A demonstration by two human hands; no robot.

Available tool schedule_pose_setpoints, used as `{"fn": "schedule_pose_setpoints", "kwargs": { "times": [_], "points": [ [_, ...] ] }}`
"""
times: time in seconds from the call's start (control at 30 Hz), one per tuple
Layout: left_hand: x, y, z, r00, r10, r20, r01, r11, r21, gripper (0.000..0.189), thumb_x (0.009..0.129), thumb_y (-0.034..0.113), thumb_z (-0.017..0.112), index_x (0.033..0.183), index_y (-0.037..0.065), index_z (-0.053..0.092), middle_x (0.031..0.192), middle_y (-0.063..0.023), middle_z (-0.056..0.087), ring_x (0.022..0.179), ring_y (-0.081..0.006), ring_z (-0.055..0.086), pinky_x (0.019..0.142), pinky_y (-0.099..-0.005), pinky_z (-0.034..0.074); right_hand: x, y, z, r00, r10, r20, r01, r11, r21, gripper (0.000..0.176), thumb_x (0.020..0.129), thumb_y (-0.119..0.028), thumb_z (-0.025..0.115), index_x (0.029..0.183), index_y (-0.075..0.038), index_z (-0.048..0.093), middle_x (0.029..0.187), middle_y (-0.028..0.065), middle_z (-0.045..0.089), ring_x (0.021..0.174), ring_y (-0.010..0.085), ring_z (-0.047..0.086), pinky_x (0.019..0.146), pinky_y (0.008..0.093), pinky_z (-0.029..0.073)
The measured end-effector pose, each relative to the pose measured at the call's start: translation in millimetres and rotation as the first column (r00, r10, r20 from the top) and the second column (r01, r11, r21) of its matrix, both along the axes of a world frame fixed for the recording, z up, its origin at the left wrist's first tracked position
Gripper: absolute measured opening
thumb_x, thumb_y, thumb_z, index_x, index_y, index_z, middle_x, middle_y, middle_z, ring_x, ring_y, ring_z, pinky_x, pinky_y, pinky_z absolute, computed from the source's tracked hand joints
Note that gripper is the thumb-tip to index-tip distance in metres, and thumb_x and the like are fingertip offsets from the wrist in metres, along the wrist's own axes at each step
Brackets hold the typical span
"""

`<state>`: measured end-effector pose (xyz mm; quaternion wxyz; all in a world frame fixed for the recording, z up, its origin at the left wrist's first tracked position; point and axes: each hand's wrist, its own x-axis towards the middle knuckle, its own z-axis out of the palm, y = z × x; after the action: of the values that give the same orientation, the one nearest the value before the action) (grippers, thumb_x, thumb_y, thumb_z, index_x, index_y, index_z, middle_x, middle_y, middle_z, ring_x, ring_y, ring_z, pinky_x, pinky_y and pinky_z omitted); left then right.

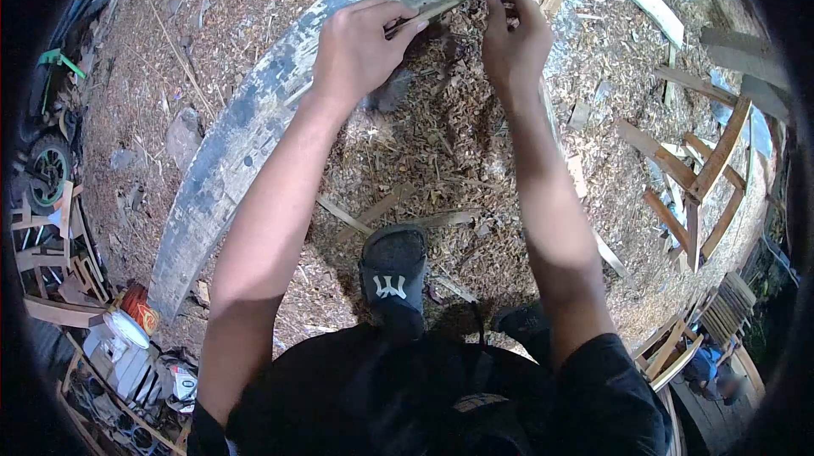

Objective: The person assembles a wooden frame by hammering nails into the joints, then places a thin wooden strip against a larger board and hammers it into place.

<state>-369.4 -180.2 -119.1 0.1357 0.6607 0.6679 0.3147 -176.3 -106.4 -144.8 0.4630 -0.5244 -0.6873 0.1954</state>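
Outdoor ground (475,142), covered in wood chips and sawdust, seen from above through a strongly curved lens.

Head view:
- A long weathered plank (229,151) with flaking pale paint lies across the ground from the lower left toward the top centre.
- Both forearms reach forward, bare, elbows bent slightly outward.
- Left hand (360,40): knuckles up, fingers curled down and closed over a thin wooden strip (424,16) that lies along the plank's near edge.
- Right hand (513,36): wrist bent, fingertips pinched together on the strip's right end, just beside the plank's upper end.
- How the strip meets the plank is hidden under the fingers; I cannot tell whether it is attached.
- Black sandal (392,274) planted on the chips between the arms. The other foot is mostly hidden behind the right arm.
- Right edge of the ground: wooden frames (695,176) and loose offcuts, some cut off by the lens rim.
- Left edge: a small wheel (47,167), more scrap wood and a red-orange container (140,307), all small and hard to make out.
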Motion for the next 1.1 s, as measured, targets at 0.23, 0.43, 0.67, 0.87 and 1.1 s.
{"fn": "schedule_pose_setpoints", "kwargs": {
  "times": [0.23,0.43,0.67,0.87,1.1],
  "points": [
    [0,0,0,1.0,-0.008,0.01,0.008,0.998,0.057,0.024,0.09,0.028,0.079,0.102,0.007,0.081,0.094,-0.0097,0.077,0.079,-0.0257,0.075,0.072,-0.0352,0.058,-28,-60,1,0.898,-0.065,-0.436,-0.128,0.908,-0.399,0.02,0.1,-0.011,0.069,0.111,0.005,0.073,0.096,0.0132,0.077,0.088,0.0151,0.071,0.081,0.0309,0.055],
    [0,0,1,0.999,-0.003,0.048,0.0,0.998,0.062,0.019,0.089,0.02,0.078,0.103,0.007,0.08,0.096,-0.0115,0.077,0.082,-0.0292,0.075,0.073,-0.0363,0.059,-50,-60,7,0.859,-0.17,-0.483,-0.088,0.881,-0.465,0.024,0.098,-0.014,0.072,0.105,0.009,0.073,0.089,0.0121,0.076,0.08,0.0149,0.069,0.075,0.0306,0.055],
    [-2,1,-3,0.999,-0.03,0.015,0.029,0.995,0.097,0.017,0.089,0.015,0.075,0.103,0.007,0.08,0.099,-0.0117,0.077,0.085,-0.0298,0.075,0.073,-0.0362,0.059,-53,-49,8,0.884,-0.209,-0.419,-0.029,0.868,-0.495,0.026,0.094,-0.015,0.072,0.091,0.011,0.073,0.078,0.014,0.075,0.072,0.0157,0.069,0.07,0.0327,0.055],
    [-4,1,-4,1.0,-0.02,-0.002,0.02,0.998,0.058,0.017,0.09,0.015,0.075,0.103,0.007,0.08,0.099,-0.0109,0.077,0.082,-0.0285,0.075,0.072,-0.0363,0.06,-52,-48,4,0.917,-0.19,-0.352,-0.005,0.875,-0.485,0.025,0.093,-0.015,0.072,0.091,0.01,0.074,0.08,0.0182,0.076,0.073,0.0211,0.072,0.073,0.0346,0.056],
    [-1,-8,-3,0.998,-0.015,-0.057,0.016,1.0,0.026,0.019,0.093,0.025,0.077,0.106,0.012,0.082,0.094,-0.0038,0.076,0.077,-0.0219,0.072,0.068,-0.034,0.058,44,-71,-14,0.962,-0.131,0.238,0.116,0.991,0.072,0.019,0.093,-0.012,0.073,0.109,-0.003,0.07,0.102,0.0137,0.073,0.093,0.0294,0.067,0.087,0.0407,0.052]
  ]
}}
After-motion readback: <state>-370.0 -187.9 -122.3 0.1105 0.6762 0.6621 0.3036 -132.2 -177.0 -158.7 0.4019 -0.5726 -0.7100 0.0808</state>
